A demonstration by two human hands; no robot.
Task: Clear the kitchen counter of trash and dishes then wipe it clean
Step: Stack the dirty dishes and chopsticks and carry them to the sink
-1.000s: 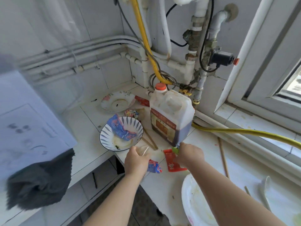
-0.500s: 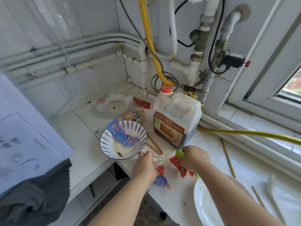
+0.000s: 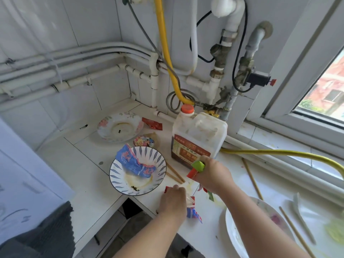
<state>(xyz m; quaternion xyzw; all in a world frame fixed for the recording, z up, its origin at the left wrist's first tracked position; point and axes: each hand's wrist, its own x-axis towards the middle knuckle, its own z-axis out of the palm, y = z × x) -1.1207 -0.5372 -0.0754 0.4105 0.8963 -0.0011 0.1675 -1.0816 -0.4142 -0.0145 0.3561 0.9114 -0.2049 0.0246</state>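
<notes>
our right hand (image 3: pixel 214 175) is closed round a bunch of green and red wrappers (image 3: pixel 197 167), just in front of the brown jug (image 3: pixel 197 138). our left hand (image 3: pixel 173 202) is curled round a crumpled blue and red packet (image 3: pixel 193 214) at the front edge of the worktop (image 3: pixel 83 161). the striped bowl (image 3: pixel 115 175) sits just left of both hands with a blue wrapper (image 3: pixel 134 162) lying in it. chopsticks (image 3: pixel 175 173) lie between the bowl and the jug. farther back a flowered plate (image 3: pixel 104 125) stands, a red sachet (image 3: pixel 151 123) beside it and a small colourful wrapper (image 3: pixel 144 141) nearer the bowl. a white plate (image 3: pixel 234 229) sits under our right forearm.
</notes>
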